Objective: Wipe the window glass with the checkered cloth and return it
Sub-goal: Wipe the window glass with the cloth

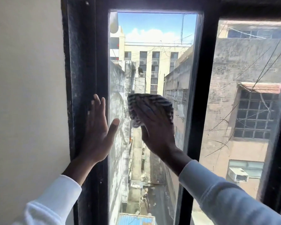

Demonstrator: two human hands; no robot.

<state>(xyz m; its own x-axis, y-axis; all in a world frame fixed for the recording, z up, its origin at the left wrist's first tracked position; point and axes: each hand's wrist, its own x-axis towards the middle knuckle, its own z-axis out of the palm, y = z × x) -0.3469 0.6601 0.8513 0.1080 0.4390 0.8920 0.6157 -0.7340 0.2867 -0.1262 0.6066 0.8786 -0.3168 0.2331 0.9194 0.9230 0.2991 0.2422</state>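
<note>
White sleeves [225,197] fill the lower corners, one from each side, reaching up toward the window. Beyond both hands stands the black window frame [86,88], its wide left upright scuffed and dusty, with a second black upright just right of the right hand. Between these uprights sits the tall, narrow window glass [154,38], showing sky, pale buildings and a deep alley below; a second pane lies further right of the right hand, past the upright. A cream wall [26,95] runs to the left of the left hand.

Right hand [156,129]: flat, fingers together and stretched up and to the left, palm pressing the checkered cloth [152,106] against the glass at about mid-height of the pane. Bunched and dark-striped, the cloth spreads out above and to both sides of the fingers, with a fold hanging down just left of the thumb.

Left hand [97,129]: spread open and holding nothing, fingers pointing up and lying against the frame's left upright, thumb angled out to the right over the edge of the glass. It is near the right hand but not touching it or the cloth.
</note>
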